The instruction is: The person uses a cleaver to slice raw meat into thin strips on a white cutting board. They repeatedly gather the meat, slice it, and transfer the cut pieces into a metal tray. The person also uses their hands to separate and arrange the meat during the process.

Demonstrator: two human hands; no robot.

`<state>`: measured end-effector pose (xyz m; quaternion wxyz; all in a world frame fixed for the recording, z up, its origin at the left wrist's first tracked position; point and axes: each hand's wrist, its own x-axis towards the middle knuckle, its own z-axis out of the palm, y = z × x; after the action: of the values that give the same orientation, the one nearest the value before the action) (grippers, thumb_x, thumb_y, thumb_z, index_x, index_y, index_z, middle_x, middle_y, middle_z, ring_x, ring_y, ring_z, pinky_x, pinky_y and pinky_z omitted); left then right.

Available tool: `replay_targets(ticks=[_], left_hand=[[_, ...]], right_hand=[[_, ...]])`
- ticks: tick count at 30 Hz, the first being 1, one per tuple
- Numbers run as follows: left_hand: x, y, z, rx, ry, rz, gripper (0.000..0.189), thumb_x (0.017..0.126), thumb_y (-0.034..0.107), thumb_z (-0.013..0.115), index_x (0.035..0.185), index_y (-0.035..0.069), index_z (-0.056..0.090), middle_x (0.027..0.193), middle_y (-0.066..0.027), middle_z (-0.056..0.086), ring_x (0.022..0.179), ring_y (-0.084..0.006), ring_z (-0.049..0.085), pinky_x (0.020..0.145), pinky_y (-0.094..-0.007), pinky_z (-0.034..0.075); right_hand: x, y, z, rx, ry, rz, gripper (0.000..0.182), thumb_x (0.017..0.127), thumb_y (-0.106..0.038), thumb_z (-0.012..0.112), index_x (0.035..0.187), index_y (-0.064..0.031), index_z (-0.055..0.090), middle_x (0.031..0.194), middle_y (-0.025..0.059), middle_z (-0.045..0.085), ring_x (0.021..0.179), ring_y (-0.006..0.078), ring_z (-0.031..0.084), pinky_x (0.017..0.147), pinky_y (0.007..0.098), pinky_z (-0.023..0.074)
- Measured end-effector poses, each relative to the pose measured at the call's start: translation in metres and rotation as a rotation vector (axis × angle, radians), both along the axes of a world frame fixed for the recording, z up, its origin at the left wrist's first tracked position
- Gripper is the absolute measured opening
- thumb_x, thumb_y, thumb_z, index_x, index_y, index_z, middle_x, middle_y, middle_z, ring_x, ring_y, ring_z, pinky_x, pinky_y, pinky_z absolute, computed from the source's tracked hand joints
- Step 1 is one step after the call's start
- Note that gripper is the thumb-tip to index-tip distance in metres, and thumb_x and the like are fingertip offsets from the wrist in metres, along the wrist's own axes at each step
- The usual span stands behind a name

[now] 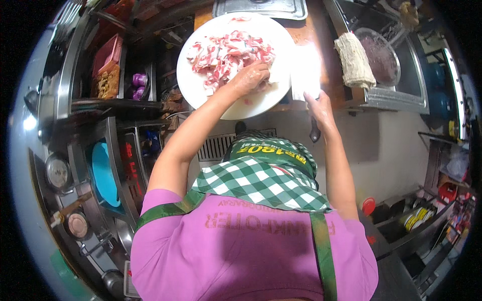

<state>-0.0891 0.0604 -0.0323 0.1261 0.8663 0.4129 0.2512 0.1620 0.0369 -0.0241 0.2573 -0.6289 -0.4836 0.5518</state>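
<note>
A heap of sliced red-and-white raw meat (226,52) is spread over a round white cutting board (196,94). My left hand (252,77) rests at the lower right of this heap, its fingers curled down over some meat that they mostly hide. Beside the board's right edge, my right hand (321,109) grips a cleaver. The wide cleaver blade (305,71) points away from me and is washed out by glare. Its dark handle end (314,133) sticks out below my palm.
A metal tray (260,8) sits behind the board on a wooden table (301,32). To the right, a rolled pale cloth (354,60) lies on the sink's edge, near a round strainer (380,56). Shelves on the left hold purple onions (138,86) and a blue basin (105,175).
</note>
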Motion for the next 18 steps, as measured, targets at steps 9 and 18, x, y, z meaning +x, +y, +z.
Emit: replay_targets(ticks=[9, 18], left_hand=[[-0.051, -0.063, 0.038, -1.031, -1.477, 0.295, 0.013, 0.076, 0.011, 0.052, 0.085, 0.003, 0.055, 0.090, -0.0126, 0.062, 0.082, -0.0236, 0.061, 0.076, -0.0370, 0.052], [-0.142, -0.060, 0.052, -0.751, -0.728, 0.981, 0.031, 0.073, -0.001, 0.057, 0.104, -0.001, 0.049, 0.090, -0.0105, 0.059, 0.079, -0.0151, 0.062, 0.068, -0.0272, 0.054]], right_hand=[[0.009, -0.007, -0.009, 0.047, -0.094, 0.090, 0.032, 0.084, -0.024, 0.062, 0.100, 0.0028, 0.056, 0.071, 0.0053, 0.057, 0.053, 0.0104, 0.050, 0.046, 0.0272, 0.0403], [0.023, -0.038, 0.010, 0.005, -0.058, 0.007, 0.025, 0.086, -0.021, 0.059, 0.098, 0.0010, 0.054, 0.060, -0.0005, 0.048, 0.045, 0.0085, 0.042, 0.040, 0.0252, 0.0343]])
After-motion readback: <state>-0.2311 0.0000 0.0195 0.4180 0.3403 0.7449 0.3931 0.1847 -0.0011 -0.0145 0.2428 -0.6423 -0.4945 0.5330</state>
